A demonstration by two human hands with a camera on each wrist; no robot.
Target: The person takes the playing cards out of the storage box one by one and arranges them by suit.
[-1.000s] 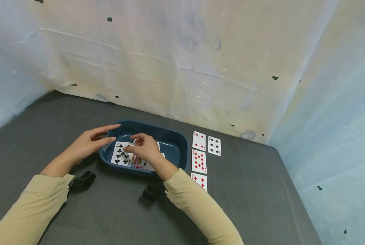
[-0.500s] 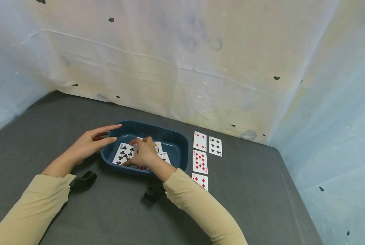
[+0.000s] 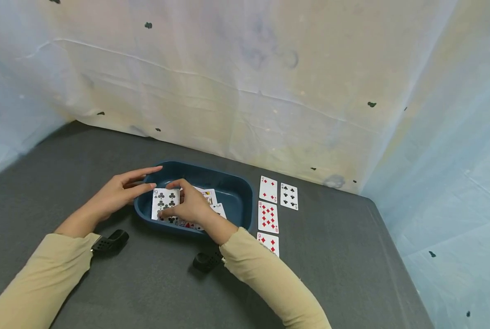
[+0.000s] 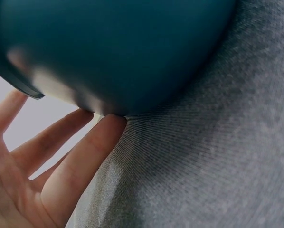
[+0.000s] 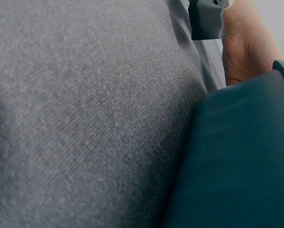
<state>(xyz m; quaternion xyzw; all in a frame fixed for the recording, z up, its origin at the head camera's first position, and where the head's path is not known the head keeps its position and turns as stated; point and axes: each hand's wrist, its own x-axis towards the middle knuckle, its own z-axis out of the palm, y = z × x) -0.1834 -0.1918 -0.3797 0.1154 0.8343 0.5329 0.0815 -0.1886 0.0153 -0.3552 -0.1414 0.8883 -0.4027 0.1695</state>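
A dark blue oval tray point(image 3: 230, 196) lies on the table with several playing cards inside. My left hand point(image 3: 117, 194) touches its left end, thumb and forefinger reaching over the rim; in the left wrist view, extended fingers point(image 4: 87, 164) meet the outer wall. Inside the tray, my right hand point(image 3: 192, 203) grips a nine of clubs point(image 3: 161, 197) between the thumb near the bottom and the fingers at the top. Under and beside that hand lie other cards, including a face card point(image 3: 210, 195), partly hidden. The right wrist view shows only the tray's wall point(image 5: 241, 152) and the left wrist.
Right of the tray, a column holds the four of diamonds point(image 3: 268, 189), ten of diamonds point(image 3: 268, 217) and a diamond card point(image 3: 269, 244) half behind the right sleeve. A six of clubs point(image 3: 289, 196) lies beside the four. Fabric walls point(image 3: 237, 82) surround the dark table.
The right hand has gone deeper among the cards and now grips the nine of clubs, which has turned and straightened in the tray. The left hand has stayed at the rim.
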